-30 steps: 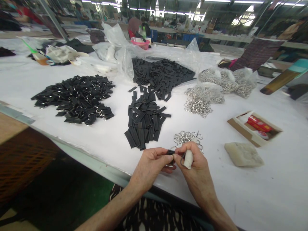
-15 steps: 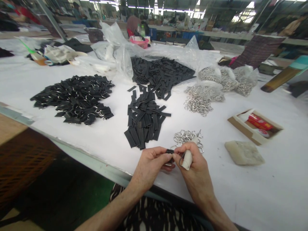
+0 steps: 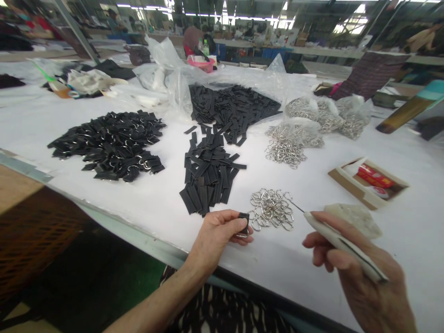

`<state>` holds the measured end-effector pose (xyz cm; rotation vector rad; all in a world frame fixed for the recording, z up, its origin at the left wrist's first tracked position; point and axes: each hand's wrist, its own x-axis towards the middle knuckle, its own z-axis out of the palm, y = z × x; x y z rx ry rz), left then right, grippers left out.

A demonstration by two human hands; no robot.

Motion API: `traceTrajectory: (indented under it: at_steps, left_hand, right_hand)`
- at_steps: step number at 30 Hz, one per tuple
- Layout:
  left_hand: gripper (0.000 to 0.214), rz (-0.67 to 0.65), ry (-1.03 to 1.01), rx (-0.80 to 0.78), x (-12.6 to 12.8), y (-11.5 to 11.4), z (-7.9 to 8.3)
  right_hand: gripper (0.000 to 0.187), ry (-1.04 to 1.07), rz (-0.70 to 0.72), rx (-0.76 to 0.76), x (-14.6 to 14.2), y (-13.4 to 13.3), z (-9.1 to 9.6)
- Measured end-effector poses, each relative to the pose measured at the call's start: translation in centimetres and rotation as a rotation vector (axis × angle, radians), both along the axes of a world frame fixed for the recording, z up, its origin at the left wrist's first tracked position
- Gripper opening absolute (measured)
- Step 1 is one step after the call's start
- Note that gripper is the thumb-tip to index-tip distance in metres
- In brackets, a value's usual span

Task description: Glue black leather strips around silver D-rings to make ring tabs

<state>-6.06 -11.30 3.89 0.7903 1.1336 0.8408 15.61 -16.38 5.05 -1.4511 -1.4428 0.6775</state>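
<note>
My left hand (image 3: 217,233) pinches a folded black strap tab with a metal ring (image 3: 243,225) just above the white table (image 3: 156,194). My right hand (image 3: 360,273) is off to the right and grips a thin white-handled tool (image 3: 342,243) whose metal tip points at a small heap of silver rings (image 3: 272,209). A pile of flat black strips (image 3: 208,173) lies just beyond my left hand. At the left is a heap of black tabs fitted with rings (image 3: 111,144).
A large heap of black strips (image 3: 232,105) on clear plastic sits farther back, with bags of silver rings (image 3: 322,118) to its right. A beige block (image 3: 357,217) and an open cardboard box (image 3: 367,182) lie at the right. The table's near edge (image 3: 114,217) runs diagonally.
My right hand has drawn away from the left to the right with the tool. My left hand stays in place, holding the black tab alone.
</note>
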Motion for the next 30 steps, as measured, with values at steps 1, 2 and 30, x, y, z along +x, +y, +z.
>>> traceTrajectory:
  at_steps: [1,2,30]
  left_hand:
    - [0.016,-0.008,-0.010,0.003,0.1,0.0,0.0]
    - [0.015,-0.015,-0.022,0.003,0.2,0.1,-0.1]
    - [0.016,-0.329,0.066,-0.047,7.9,2.3,0.2]
  right_hand:
    - [0.042,0.025,-0.004,0.007,0.8,-0.2,0.2]
    - [0.044,0.081,-0.019,0.010,1.3,-0.4,0.3]
    - [0.023,0.248,-0.601,0.048,9.0,1.2,-1.1]
